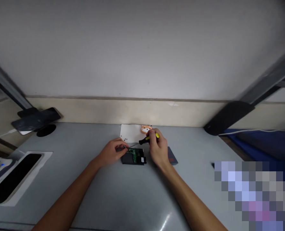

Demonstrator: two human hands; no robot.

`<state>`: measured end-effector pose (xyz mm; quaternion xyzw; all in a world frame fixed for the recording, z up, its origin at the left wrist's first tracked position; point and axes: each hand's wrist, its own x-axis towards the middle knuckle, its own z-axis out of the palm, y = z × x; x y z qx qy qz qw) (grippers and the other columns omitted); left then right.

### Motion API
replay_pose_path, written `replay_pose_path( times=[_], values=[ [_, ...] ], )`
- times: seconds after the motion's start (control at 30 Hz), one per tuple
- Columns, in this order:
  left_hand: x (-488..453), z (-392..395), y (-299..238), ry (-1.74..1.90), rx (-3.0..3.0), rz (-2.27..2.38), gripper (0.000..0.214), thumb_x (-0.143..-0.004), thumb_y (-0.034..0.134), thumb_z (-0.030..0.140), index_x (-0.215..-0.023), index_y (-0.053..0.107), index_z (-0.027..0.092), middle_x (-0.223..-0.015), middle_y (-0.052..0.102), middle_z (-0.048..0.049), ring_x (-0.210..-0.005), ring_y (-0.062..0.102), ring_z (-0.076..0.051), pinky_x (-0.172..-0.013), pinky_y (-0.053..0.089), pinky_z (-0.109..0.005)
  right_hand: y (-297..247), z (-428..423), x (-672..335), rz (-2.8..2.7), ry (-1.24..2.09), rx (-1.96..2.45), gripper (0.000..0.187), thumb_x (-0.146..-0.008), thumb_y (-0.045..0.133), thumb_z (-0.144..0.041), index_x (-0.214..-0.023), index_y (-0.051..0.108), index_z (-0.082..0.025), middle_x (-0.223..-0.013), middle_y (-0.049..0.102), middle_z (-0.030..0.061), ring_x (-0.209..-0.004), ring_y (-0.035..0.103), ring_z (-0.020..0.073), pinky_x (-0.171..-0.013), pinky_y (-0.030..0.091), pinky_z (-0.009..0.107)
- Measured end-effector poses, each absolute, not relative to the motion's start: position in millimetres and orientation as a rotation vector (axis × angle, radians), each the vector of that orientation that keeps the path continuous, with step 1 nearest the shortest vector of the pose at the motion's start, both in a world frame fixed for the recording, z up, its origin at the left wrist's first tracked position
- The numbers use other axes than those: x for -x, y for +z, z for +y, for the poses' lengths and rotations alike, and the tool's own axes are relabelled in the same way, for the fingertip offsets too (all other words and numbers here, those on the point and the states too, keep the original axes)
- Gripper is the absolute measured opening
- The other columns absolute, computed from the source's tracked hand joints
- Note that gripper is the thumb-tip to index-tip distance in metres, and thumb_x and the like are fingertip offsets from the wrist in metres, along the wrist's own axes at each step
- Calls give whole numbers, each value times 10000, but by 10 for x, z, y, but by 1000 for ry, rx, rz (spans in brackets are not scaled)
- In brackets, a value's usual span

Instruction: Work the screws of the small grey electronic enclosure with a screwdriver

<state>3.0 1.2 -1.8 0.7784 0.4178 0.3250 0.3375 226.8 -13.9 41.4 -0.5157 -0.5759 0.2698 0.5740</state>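
My right hand (pixel 158 148) grips a screwdriver (pixel 147 139) with a black and yellow handle. Its thin shaft slants down to the left, towards the upper left corner of an opened black device (pixel 128 158). A green circuit board (pixel 134 155) shows inside the casing. At that same corner the fingers of my left hand (pixel 112 151) are pinched together near the screwdriver's tip; whatever lies between them is too small to tell. Partly behind my right hand lies a flat dark grey panel (pixel 172 156).
Several tiny dark screws (pixel 125 139) lie on a white sheet (pixel 131 131), by an orange and white animal-face object (pixel 146 129). A phone on a stand (pixel 38 120) and a black-screened slab (pixel 16 176) are on the left. A dark upright object (pixel 229 117) stands at right, against the wall.
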Motion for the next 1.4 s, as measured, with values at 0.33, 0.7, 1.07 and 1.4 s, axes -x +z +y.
replay_pose_path(
  times=[0.33, 0.7, 1.07, 1.4],
  values=[
    [-19, 26, -67, 860, -1998, 1080, 123, -916, 648, 260, -954, 752, 207, -884, 631, -12, -746, 564, -130, -683, 408, -258, 390, -126, -2287, -1350, 583, 1216, 425, -1027, 436, -554, -818, 576, -211, -722, 583, -15, -662, 492, 153, -625, 370, 284],
    [-55, 24, -15, 866, -1984, 1123, 130, -893, 675, 296, -930, 762, 206, -844, 619, -10, -716, 530, -133, -657, 390, -262, 406, -118, -2286, -1311, 620, 1200, 416, -1022, 450, -553, -838, 595, -209, -698, 548, -20, -639, 477, 150, -626, 384, 285],
    [-40, 19, -45, 892, -2048, 1152, 111, -918, 656, 274, -904, 733, 196, -825, 615, -1, -712, 543, -127, -659, 404, -256, 405, -114, -2296, -1326, 633, 1208, 424, -1022, 447, -562, -838, 592, -208, -732, 574, -14, -646, 483, 147, -627, 390, 284],
    [-65, -39, 40, 882, -2482, 1202, 117, -949, 597, 195, -935, 708, 227, -889, 683, -35, -825, 642, -186, -804, 479, -342, 448, -127, -2296, -1353, 619, 1223, 379, -1005, 497, -540, -844, 584, -209, -685, 531, -29, -622, 464, 135, -597, 375, 277]
  ],
)
